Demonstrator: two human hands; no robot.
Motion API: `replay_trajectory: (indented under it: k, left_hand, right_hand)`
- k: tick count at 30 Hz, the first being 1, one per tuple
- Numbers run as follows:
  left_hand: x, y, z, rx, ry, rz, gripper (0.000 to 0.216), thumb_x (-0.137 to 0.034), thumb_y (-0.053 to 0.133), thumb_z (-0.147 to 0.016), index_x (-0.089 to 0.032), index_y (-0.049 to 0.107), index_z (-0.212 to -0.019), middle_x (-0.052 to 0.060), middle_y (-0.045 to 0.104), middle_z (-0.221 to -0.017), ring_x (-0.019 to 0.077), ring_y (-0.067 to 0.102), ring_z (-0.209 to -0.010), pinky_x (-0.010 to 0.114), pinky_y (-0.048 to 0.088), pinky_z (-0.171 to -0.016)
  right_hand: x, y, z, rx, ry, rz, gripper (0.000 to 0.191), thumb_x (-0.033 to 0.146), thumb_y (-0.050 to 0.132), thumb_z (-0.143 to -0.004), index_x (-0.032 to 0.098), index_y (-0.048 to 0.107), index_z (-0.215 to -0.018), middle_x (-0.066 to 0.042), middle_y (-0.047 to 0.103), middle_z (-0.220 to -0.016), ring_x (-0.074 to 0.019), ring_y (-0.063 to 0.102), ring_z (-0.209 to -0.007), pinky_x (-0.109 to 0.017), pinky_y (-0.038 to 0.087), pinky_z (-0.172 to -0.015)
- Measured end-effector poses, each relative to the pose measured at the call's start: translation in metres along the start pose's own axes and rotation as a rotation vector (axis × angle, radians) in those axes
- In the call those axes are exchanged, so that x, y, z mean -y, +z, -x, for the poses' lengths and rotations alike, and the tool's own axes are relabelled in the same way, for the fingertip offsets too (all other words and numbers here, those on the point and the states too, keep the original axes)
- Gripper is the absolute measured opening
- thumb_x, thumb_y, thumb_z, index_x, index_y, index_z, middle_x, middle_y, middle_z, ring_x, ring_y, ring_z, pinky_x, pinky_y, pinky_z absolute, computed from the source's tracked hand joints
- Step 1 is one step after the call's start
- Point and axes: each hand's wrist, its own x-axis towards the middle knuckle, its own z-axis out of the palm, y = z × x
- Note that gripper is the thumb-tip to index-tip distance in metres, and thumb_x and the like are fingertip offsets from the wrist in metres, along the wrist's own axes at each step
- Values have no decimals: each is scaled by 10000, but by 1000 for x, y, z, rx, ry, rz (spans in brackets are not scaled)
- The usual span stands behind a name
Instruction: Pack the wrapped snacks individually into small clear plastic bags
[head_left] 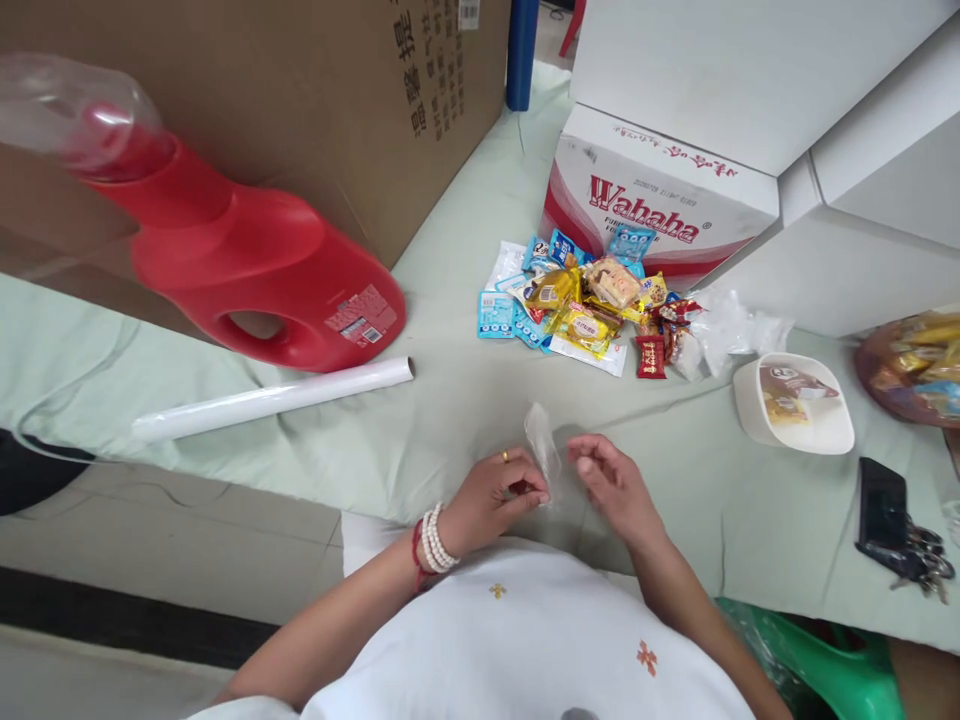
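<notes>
My left hand [495, 495], with a ring and a bead bracelet, pinches the lower edge of a small clear plastic bag [541, 443] that stands up from its fingers. My right hand [609, 482] is just right of the bag with fingers curled, close to it; whether it touches the bag I cannot tell. Both hands hover over the pale green cloth [450, 420] near my body. A pile of wrapped snacks [585, 310] lies farther away on the cloth.
A red detergent jug [247, 270] lies on its side at left with a white paper roll [277, 400] before it. A Wahaha carton [652, 200], a large brown box [315, 90], a white bowl [795, 405], a phone with keys [889, 520] and a snack bag [915, 365] are around.
</notes>
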Motion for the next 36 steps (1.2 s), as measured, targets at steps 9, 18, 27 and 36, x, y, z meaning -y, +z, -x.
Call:
replay_trajectory:
  k: [9,18,27,36]
  left_hand:
    - [6,-19,-1,-114,-17,-91,277,-435,705,-890,-204,663,-743,2,592,-727,133,536,-654,254,444,-646]
    - [-1,-61,-7,-790,-141,-410,230,-423,661,-889,-207,646,-812,-12,575,-751,139,490,-636,279,428,-657]
    - [-12,10,-39,-206,-231,-6,299,-484,661,-834,-185,669,-833,43,691,-820,189,624,-785,291,474,-705]
    - [10,7,-20,-265,-340,14,279,-443,606,-845,-180,657,-769,2,624,-693,143,539,-648,267,422,-630]
  right_hand:
    - [0,-4,-16,-47,50,-217,363,548,826,-766,213,703,-830,17,600,-715,-98,420,-553,-232,359,-507]
    - [-14,-22,-1,-111,121,-305,351,516,848,-764,214,673,-803,31,547,-678,-85,383,-521,-221,298,-468]
    - [-17,2,18,-49,-251,99,239,462,708,-910,228,750,-875,-30,630,-813,-156,535,-717,-278,437,-639]
    - [-27,-24,18,-72,-26,142,459,621,618,-916,203,751,-1052,-39,654,-804,-143,486,-614,-275,403,-566]
